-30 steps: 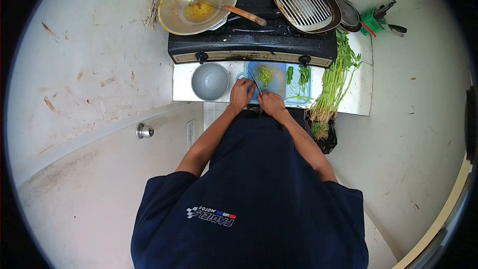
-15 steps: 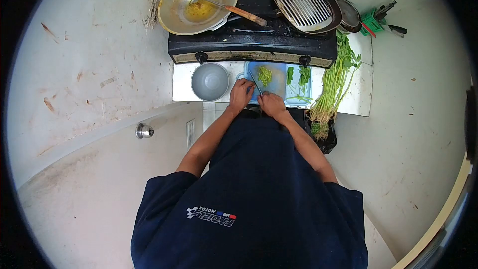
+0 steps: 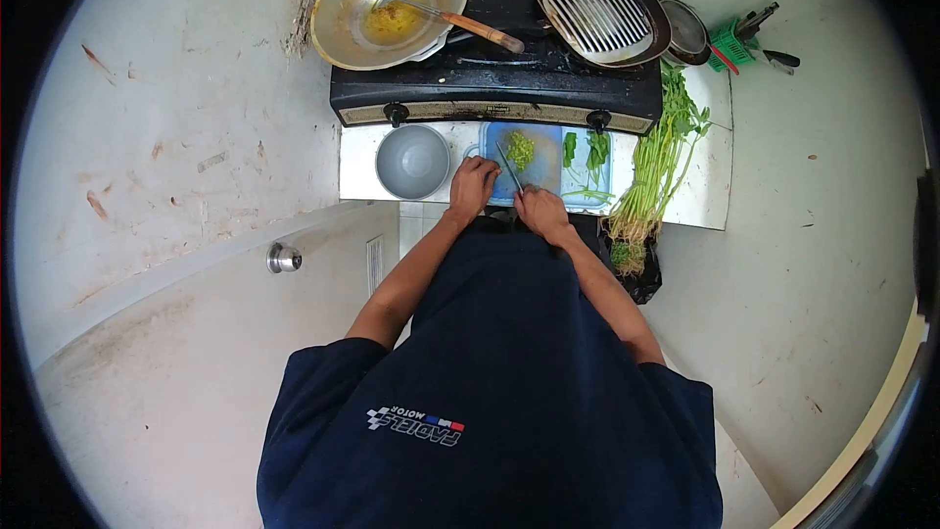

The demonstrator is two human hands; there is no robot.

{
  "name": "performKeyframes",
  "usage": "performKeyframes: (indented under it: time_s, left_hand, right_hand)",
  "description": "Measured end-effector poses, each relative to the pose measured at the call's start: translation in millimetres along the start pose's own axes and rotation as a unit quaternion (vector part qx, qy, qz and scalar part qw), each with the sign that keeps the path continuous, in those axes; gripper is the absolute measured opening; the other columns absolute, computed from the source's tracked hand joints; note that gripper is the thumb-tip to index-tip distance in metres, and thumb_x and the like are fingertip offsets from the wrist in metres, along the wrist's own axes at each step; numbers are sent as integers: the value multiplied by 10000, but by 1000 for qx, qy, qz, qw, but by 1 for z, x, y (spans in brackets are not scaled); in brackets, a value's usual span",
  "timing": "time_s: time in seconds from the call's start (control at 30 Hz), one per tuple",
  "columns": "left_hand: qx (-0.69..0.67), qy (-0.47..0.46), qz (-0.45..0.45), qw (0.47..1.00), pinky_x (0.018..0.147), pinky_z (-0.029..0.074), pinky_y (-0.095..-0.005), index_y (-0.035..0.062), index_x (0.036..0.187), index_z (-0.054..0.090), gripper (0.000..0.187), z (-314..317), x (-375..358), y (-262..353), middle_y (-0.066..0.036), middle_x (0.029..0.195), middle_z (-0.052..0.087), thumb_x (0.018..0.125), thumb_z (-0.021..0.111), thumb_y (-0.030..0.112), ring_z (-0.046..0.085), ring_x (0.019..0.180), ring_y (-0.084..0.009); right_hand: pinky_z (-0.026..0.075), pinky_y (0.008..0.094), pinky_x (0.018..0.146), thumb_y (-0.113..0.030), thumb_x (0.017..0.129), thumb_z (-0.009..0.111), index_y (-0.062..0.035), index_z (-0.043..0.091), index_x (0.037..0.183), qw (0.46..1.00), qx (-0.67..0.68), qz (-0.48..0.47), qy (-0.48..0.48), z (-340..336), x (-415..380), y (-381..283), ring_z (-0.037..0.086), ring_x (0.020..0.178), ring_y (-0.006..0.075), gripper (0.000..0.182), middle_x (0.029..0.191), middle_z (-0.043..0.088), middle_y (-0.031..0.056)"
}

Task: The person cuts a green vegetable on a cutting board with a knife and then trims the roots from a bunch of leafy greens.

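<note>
Right hand [image 3: 540,212] is gripping the knife [image 3: 509,167], likely light, stiff and best held by its handle, over the blue board [image 3: 548,159] beside chopped greens [image 3: 519,149], while the left hand [image 3: 473,184] is curling nearby, its hold unclear.

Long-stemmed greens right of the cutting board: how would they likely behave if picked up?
The greens would probably be floppy, their stems being long and thin. Held by the roots, the leafy tops would likely sag. Single stems may slip loose, as no tie shows around them.
</note>
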State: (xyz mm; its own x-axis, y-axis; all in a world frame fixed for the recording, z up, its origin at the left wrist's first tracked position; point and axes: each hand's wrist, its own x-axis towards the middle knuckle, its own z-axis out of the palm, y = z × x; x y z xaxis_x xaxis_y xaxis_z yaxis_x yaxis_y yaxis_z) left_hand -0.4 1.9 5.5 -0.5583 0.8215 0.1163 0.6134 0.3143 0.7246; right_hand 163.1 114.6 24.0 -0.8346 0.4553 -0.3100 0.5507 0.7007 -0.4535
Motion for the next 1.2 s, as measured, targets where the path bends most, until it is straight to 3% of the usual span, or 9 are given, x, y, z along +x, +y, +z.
performKeyframes:
  time_s: [0.47,0.57,0.87,1.2]
  left_hand:
    - [4,3,2,1000,854,513,-441,58,925,739,62,1,0,1,-119,923,695,892,703,97,633,910,-345]
    - [-5,4,-2,1000,850,514,-441,58,925,736,62,4,0,-3,-115,929,695,896,705,103,632,912,-344]
    - [4,2,-7,1000,842,516,-442,58,919,732,57,-2,2,3,-112,917,688,897,703,103,630,903,-343]
    - [8,-6,9,1000,844,520,-448,45,935,730,85,-1,2,-2,-127,928,691,895,712,118,635,908,-353]
  right_hand:
    - [566,540,748,-368,1030,526,31,665,980,999,7,-17,-41,4,-2,4,697,783,474,425,798,695,283]
    - [571,538,776,-389,1020,529,9,696,996,997,13,-12,-71,-4,-11,7,719,831,443,432,855,722,269]
    - [553,547,856,-414,984,578,-25,709,1085,990,21,22,-139,-20,-24,21,697,895,473,423,940,710,274]
    - [554,553,829,-395,993,575,-17,703,989,993,42,31,-107,-30,-22,4,693,873,486,399,891,702,297]
